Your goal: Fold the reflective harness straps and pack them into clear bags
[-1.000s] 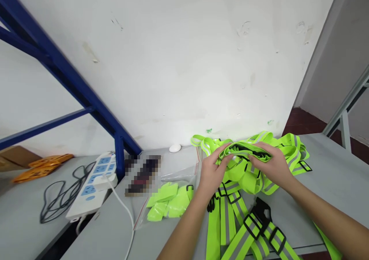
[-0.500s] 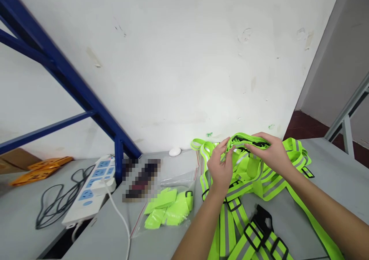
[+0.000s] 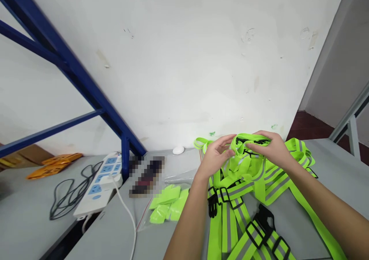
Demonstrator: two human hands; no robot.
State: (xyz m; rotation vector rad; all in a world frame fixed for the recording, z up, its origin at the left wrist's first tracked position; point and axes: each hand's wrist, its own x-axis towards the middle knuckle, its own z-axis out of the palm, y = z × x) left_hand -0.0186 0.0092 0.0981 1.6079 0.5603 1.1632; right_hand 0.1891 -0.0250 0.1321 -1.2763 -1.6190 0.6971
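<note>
1. Right of the frame's centre, low down, the left hand (image 3: 217,157) curls loosely on the left end of a folded bundle of green strap (image 3: 240,148), thumb and fingers against it.
2. The right hand (image 3: 273,149) grips the bundle's right end, thumb in front and fingers behind; the bundle is raised above the loose straps (image 3: 276,189).
3. Those straps, green with grey stripes, spread over the grey desk (image 3: 161,244) from right of centre to the bottom edge; a black buckle (image 3: 265,218) lies among them.
4. At the lower centre, a clear plastic bag (image 3: 146,226) with a red seal line contains flat, folded green pieces (image 3: 167,203). The left forearm covers its right side.
5. Just behind it, more clear plastic (image 3: 181,167) lies flat, near a small white rounded object (image 3: 178,149).
6. A blurred-out item (image 3: 147,176) lies left of that plastic.
7. At the left edge stands a cardboard box (image 3: 29,154), its contents not visible, with orange packets (image 3: 54,166) beside it.
8. At the lower left, a white power strip (image 3: 96,202) holds a white plug.
</note>
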